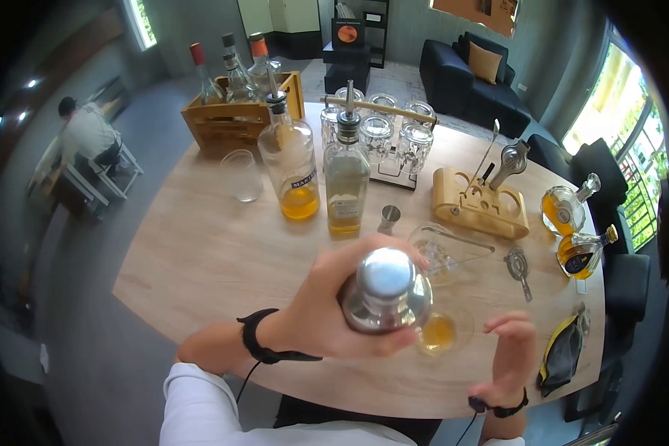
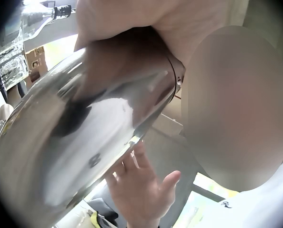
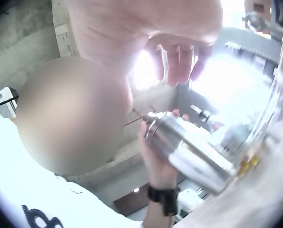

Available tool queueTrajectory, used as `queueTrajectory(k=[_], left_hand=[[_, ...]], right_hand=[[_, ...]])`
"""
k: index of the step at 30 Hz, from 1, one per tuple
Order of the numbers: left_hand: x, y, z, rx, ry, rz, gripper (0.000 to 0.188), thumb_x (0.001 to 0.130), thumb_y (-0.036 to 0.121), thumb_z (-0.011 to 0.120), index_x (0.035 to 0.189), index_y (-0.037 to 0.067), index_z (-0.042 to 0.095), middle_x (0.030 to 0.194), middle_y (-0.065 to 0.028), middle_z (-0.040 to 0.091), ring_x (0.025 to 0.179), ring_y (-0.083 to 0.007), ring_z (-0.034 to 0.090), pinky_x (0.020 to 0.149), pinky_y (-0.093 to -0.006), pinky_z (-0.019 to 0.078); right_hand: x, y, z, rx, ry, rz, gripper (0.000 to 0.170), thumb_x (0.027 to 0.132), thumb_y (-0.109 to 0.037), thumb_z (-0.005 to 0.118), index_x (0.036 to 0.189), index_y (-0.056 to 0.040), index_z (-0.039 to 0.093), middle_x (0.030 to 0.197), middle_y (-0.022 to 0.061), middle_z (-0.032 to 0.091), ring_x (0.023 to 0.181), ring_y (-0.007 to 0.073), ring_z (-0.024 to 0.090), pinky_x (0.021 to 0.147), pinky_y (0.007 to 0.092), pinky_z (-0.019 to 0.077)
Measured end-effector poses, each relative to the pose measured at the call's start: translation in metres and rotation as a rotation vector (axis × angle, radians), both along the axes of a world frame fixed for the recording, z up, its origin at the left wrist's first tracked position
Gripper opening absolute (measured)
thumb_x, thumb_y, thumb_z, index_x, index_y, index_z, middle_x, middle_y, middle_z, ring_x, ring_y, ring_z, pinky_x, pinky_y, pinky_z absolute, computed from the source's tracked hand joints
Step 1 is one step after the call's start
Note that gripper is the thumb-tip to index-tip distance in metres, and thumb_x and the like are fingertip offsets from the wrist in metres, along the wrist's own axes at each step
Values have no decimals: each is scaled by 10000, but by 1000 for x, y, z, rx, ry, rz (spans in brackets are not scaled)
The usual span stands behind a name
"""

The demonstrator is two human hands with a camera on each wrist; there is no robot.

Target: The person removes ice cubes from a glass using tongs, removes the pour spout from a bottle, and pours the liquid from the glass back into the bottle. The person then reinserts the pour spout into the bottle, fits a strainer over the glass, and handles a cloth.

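Wooden table [image 1: 201, 245], left hand's [image 1: 334, 297] grip clamped round metal shaker [image 1: 388, 293], right hand [image 1: 509, 357] open.

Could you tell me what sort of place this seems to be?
Probably a home bar or a small cocktail-class room: a metal shaker in the left hand, a wooden crate of bottles, and upturned glasses on a rack, with a dark sofa behind.

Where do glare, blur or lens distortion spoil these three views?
Head view: fisheye bending, black corners, right-hand window overexposed. Left wrist view: bright reflections on the shaker, masked oval at right. Right wrist view: blown-out glare, hazy bottles, masked oval at left.
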State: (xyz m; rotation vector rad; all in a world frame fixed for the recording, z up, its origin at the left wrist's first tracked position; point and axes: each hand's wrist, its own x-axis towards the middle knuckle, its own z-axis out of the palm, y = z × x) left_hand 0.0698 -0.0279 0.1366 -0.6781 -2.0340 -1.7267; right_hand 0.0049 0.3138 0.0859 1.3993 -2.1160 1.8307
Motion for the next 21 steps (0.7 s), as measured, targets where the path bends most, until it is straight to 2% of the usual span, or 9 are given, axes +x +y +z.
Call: queueTrajectory(k=[5,6,8,9,11,12,15,19,21], left_hand=[[25,7,10,108,-24,-239,760,766,144,960,1383,-77,574,1354,-254,670,1315,-348,660,1064,-432,555],[26,12,11,103,-17,-244,760,766,144,960,1383,-77,574,1354,-254,670,1315,-348,660,1064,-432,555],[29,21,16,176,43,-241,611,824,147,932,1330,-22,634,1262,-135,715,1098,-196,717,949,-327,562],[32,21,17,172,49,-234,611,824,147,932,1330,-22,634,1262,-135,715,1098,-196,717,949,-327,562],[36,23,18,125,29,-198,582,835,144,927,1315,-14,638,1234,-132,720,1080,-193,719,934,-327,565],[39,24,18,124,8,-177,577,831,148,931,1305,-6,639,1213,-131,722,1068,-193,717,923,-331,566],[42,29,16,119,12,-115,588,823,155,938,1305,-8,643,1219,-133,721,1062,-201,716,916,-336,568],[44,34,11,32,80,24,594,819,161,940,1305,-12,646,1227,-132,720,1068,-211,717,918,-335,568],[42,35,9,75,61,25,613,809,171,945,1312,-17,648,1238,-140,718,1077,-220,719,929,-335,569]], right_hand=[[52,-89,28,151,85,49,1086,684,-290,1060,1506,-10,408,1418,208,542,1343,328,568,1108,439,478],[53,-96,13,203,-97,132,1095,692,-276,1053,1524,-12,392,1436,201,538,1360,318,565,1107,435,483],[60,-111,6,198,-421,187,1083,692,-237,1041,1532,-32,388,1437,160,553,1342,258,589,1095,405,498],[61,-117,2,197,-414,194,1083,692,-237,1041,1532,-32,388,1437,160,553,1342,258,589,1095,405,498],[59,-125,-16,-27,-326,227,1038,693,-211,1031,1512,-38,418,1401,129,582,1283,234,624,1062,388,517],[65,-126,-24,-95,-364,140,959,706,-204,1019,1470,-38,463,1370,111,607,1242,219,645,1032,371,535],[68,-126,-29,-42,-248,48,913,723,-217,1012,1447,-39,485,1352,112,623,1231,219,653,1016,369,544],[66,-128,-48,-77,-281,3,927,739,-243,1011,1460,-33,468,1322,122,651,1202,230,678,999,378,558],[66,-129,-49,-49,-134,-43,948,752,-261,1011,1483,-35,452,1298,135,678,1174,245,705,981,390,572]])
